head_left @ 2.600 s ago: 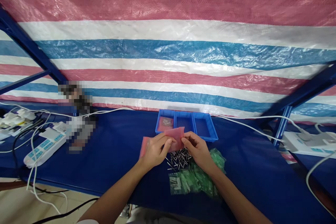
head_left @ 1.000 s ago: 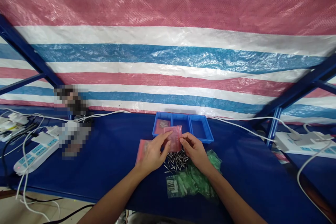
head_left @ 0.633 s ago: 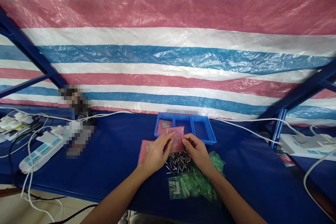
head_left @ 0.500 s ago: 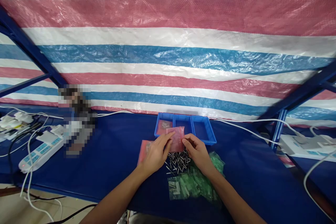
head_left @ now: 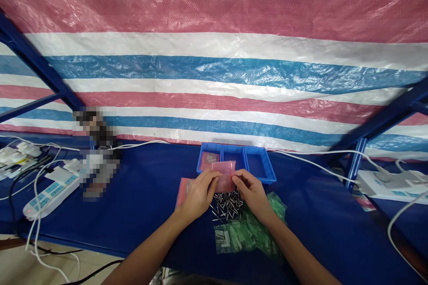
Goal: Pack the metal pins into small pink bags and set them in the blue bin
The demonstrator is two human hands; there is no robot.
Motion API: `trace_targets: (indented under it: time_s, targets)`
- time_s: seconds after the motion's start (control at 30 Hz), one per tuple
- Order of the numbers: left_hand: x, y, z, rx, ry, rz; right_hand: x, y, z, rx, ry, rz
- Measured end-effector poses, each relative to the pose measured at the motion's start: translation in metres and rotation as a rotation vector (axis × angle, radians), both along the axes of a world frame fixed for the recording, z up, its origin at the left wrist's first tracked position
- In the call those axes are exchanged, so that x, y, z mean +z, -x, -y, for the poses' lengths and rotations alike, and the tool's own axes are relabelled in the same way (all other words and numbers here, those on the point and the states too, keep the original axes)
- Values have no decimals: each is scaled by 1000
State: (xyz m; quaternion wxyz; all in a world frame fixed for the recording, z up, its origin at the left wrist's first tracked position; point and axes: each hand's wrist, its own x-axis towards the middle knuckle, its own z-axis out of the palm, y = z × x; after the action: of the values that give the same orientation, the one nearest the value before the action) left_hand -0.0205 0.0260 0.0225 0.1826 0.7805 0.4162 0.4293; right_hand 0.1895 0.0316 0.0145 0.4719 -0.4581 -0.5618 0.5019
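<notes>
A pink translucent plastic bag point(head_left: 226, 178) is held up between my two hands, above a pile of small metal pins or rivets point(head_left: 228, 205). My left hand point(head_left: 200, 190) pinches the bag's left side. My right hand point(head_left: 249, 189) grips its right edge between thumb and fingers. Under my left hand lies another pink bag point(head_left: 182, 190), partly hidden. Green translucent bags point(head_left: 249, 234) lie below and beside the pile, partly covered by my right forearm. Just behind the held bag stands a blue tray point(head_left: 270, 173) with compartments; its left one contains a pink bag point(head_left: 207, 160).
A white power strip point(head_left: 50, 191) with cables rests on the table point(head_left: 143, 205) at left. Another power strip point(head_left: 384, 187) is at the right, past a blue metal post point(head_left: 356, 162). Striped plastic sheeting point(head_left: 214, 71) hangs behind.
The bag's upper part has tilted slightly between my fingers. Both hands stay almost in the same place, and the pile and tray have not moved.
</notes>
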Motion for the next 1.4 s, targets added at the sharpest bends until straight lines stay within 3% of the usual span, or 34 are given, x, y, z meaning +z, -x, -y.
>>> trace_targets:
  time_s: [0.4, 1.4]
  targets:
    - [1, -1, 1, 19, 8, -26, 6, -1, 1, -8, -26, 35]
    - [-1, 0, 4, 17, -23, 19, 0, 0, 4, 55, 25, -6]
